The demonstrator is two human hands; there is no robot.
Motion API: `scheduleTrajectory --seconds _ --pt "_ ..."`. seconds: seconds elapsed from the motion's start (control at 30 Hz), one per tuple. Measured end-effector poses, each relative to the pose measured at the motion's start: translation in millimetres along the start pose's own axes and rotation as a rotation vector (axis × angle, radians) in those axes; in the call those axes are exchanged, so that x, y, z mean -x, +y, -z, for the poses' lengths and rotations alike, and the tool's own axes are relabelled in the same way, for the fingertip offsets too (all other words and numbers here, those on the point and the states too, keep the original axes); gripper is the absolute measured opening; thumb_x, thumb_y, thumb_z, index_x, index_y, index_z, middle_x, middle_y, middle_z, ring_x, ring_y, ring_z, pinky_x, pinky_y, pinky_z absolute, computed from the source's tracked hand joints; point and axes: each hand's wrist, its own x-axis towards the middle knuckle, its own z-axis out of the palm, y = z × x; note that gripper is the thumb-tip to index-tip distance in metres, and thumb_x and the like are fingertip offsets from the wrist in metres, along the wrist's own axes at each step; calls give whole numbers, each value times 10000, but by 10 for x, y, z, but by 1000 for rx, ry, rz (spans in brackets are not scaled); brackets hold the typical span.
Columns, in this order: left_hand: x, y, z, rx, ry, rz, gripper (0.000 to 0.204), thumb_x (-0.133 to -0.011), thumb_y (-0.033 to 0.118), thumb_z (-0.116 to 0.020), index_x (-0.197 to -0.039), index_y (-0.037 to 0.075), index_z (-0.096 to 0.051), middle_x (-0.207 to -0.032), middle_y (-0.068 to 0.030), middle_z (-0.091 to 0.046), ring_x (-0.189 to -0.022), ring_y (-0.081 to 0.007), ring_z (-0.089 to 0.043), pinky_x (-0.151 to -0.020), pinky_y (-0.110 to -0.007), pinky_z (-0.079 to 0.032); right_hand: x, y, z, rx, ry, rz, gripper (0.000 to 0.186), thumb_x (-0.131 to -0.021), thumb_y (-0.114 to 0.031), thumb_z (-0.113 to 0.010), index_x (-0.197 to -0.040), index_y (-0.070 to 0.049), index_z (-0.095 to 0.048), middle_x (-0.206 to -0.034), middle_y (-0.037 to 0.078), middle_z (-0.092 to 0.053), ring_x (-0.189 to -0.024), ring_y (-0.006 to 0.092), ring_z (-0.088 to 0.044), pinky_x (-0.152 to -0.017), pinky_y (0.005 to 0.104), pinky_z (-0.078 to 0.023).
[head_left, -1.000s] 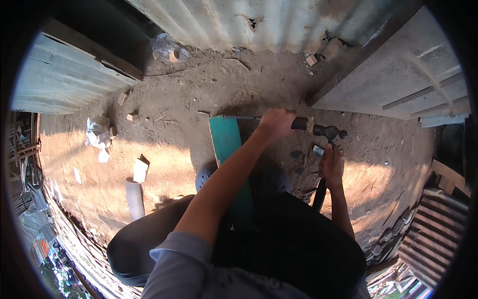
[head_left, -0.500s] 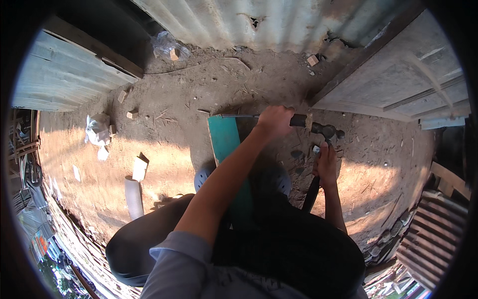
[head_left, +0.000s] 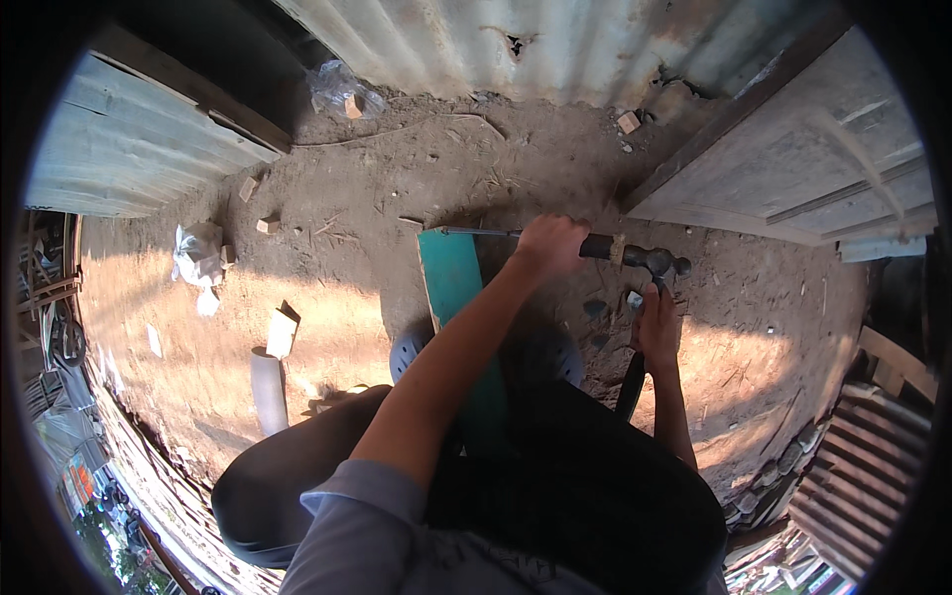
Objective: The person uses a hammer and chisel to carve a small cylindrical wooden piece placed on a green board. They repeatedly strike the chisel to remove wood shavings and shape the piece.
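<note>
My left hand (head_left: 551, 244) is closed round the dark handle of a thin-shafted tool (head_left: 486, 232), a chisel or a screwdriver. Its metal shaft lies nearly level, pointing left, with the tip at the far end of a green board (head_left: 451, 270). That board runs back toward me between my feet, partly hidden by my left forearm. In my right hand (head_left: 656, 327) is a ball-peen hammer (head_left: 656, 263), gripped on its handle below the head. The hammer head is at the butt of the tool's handle; whether they touch, I cannot tell.
Corrugated metal (head_left: 555, 59) and a wooden panel (head_left: 793, 169) bound the far side. On the dirt ground lie small wood blocks (head_left: 268, 226), a plastic bag (head_left: 198, 253) and a grey rolled piece (head_left: 268, 392). Ribbed sheeting (head_left: 863, 476) stands at the right.
The whole view has shifted slightly. Both hands keep their grips, and the tool and hammer stay in nearly the same position relative to the board.
</note>
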Motion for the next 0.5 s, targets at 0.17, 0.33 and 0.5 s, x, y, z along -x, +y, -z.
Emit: scheduleTrajectory --seconds 0.17,0.33,0.5 --pt "24 -47 32 -19 14 20 285 -704 246 -694 -923 71 -645 -873 -171 -671 -846 -358 -666 -771 -454 -542 41 -388 -269 -454 231 -236 356 -1010 -434 -402 -803 -145 -385 -562 -41 -293 -374 60 -264 -337 242 -225" --pt "40 -118 -103 -30 -20 -24 265 -713 239 -682 -916 72 -646 -841 -167 -672 -817 -359 -669 -764 -455 -541 79 -45 -104 -114 33 -185 372 -1009 -441 -390 -797 -135 -384 -579 -32 -312 -381 66 -296 -345 243 -249" --pt "-57 -47 19 -10 4 10 238 -719 220 -660 -908 76 -642 -835 -165 -674 -819 -356 -671 -760 -459 -542 142 -53 -268 -206 156 -269 369 -1010 -437 -395 -796 -136 -392 -568 -28 -323 -376 61 -287 -335 247 -229"
